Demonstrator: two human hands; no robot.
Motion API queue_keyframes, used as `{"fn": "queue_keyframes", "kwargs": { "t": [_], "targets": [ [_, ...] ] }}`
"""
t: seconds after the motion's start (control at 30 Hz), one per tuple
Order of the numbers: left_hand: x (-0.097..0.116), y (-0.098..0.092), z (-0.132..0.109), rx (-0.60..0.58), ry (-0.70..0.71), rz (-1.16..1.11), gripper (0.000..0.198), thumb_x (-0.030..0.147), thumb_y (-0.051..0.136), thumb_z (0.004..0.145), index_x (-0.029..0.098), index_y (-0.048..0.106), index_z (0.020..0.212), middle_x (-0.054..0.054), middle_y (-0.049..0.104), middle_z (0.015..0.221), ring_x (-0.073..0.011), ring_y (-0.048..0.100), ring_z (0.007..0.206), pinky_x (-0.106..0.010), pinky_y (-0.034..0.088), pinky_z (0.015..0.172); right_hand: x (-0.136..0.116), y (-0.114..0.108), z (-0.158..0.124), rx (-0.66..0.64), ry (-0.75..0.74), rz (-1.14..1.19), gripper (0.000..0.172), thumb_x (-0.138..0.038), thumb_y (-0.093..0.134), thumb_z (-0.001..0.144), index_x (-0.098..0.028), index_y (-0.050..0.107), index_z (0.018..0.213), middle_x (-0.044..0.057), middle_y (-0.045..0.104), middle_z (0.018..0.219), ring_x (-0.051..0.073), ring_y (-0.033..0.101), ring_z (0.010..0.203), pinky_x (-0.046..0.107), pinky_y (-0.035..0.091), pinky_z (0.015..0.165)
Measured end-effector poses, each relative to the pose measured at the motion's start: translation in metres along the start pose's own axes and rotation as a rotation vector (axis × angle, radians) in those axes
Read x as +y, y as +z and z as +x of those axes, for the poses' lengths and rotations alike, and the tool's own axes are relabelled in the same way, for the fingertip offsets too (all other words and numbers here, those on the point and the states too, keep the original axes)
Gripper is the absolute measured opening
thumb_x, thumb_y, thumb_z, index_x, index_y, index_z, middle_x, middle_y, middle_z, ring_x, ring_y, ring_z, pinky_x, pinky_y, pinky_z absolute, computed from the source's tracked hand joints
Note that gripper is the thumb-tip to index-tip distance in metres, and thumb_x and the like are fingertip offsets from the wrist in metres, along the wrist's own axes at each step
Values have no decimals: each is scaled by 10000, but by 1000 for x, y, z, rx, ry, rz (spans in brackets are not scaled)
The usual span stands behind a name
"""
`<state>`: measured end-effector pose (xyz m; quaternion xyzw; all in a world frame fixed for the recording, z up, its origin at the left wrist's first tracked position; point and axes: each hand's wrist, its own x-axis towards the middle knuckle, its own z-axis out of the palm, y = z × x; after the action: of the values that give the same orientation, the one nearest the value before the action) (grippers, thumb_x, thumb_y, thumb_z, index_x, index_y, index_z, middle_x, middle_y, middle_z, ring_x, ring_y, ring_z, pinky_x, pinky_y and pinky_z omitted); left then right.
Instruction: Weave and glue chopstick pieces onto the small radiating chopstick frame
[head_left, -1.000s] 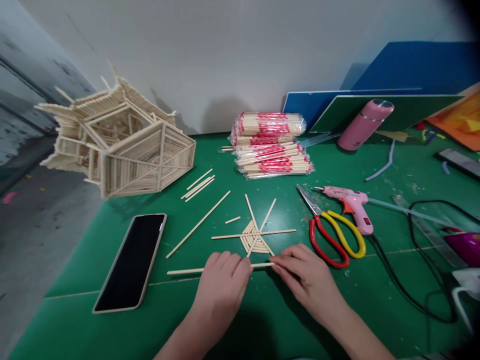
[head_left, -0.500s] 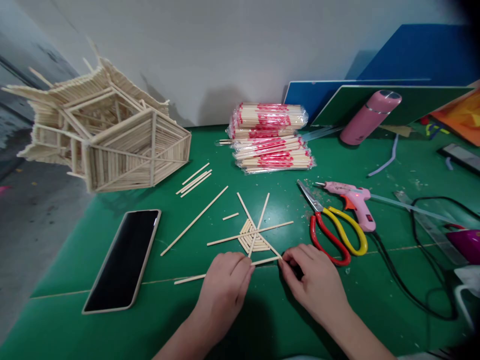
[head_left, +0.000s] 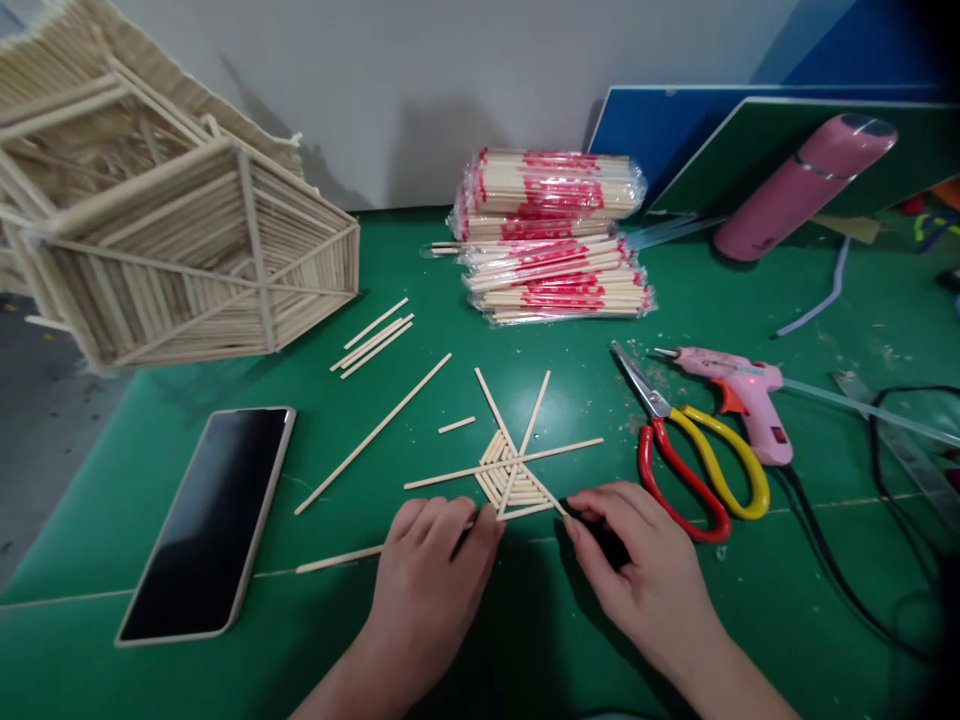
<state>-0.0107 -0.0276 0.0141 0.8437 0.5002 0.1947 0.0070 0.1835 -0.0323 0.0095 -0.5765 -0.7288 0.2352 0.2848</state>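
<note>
A web-like frame of thin wooden sticks [head_left: 517, 452] lies on the table, with crossed spokes and short rows filling its lower side. My left hand [head_left: 439, 570] is closed on a long wooden stick [head_left: 341, 559]; the stick passes under the fingers, and its other end lies along the frame's lower edge. My right hand [head_left: 637, 570] has thumb and forefinger pinched at the lower right tip of a diagonal spoke. Its remaining fingers curl beneath the palm. Left of the frame are a short stick piece [head_left: 457, 425] and another long stick [head_left: 375, 433].
Scissors [head_left: 675, 440] and a pink glue gun [head_left: 739, 390] lie right. A phone [head_left: 210, 525] and several cut sticks [head_left: 375, 340] are left. Behind stand a large stick-built model [head_left: 187, 260], wrapped stick bundles [head_left: 555, 240], a pink flask [head_left: 806, 190] and boards [head_left: 675, 125] on the green table [head_left: 525, 640].
The view has shifted closer. The stick under my left hand now sits nearer the frame's outer row, its right end close to the diagonal spoke. My right hand remains at the spoke tip.
</note>
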Motion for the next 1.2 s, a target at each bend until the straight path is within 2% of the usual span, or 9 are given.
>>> {"fn": "queue_keyframes", "kwargs": {
  "t": [0.2, 0.53, 0.7, 1.2],
  "targets": [
    [-1, 0, 2, 42, -1, -34, 147, 168, 483, 812, 148, 625, 782, -30, 601, 684, -149, 521, 624, -293, 369, 604, 0, 3, 7, -42, -17, -21, 122, -208, 507, 781, -203, 596, 864, 27, 594, 786, 147, 542, 717, 274, 412, 632],
    [-2, -1, 8, 6, -26, -12, 207, 174, 445, 829, 178, 629, 735, -7, 602, 655, -136, 524, 607, -293, 361, 618, 0, 4, 10, -65, -13, -75, 130, -233, 499, 789, -207, 609, 853, 37, 606, 781, 154, 534, 696, 280, 395, 626],
    [-2, 2, 7, 5, -32, -23, 175, 189, 468, 823, 179, 628, 751, -10, 606, 673, -141, 527, 630, -292, 363, 624, -2, 4, 10, -81, 8, -73, 111, -222, 510, 784, -207, 606, 839, 34, 602, 779, 156, 524, 697, 282, 385, 623],
    [0, 4, 5, 22, -60, -62, 139, 169, 494, 799, 158, 583, 693, -30, 606, 695, -142, 523, 624, -287, 388, 609, -1, 5, 10, -66, 16, -64, 123, -217, 496, 781, -205, 608, 831, 36, 603, 772, 156, 534, 692, 279, 394, 610]
  ]
}}
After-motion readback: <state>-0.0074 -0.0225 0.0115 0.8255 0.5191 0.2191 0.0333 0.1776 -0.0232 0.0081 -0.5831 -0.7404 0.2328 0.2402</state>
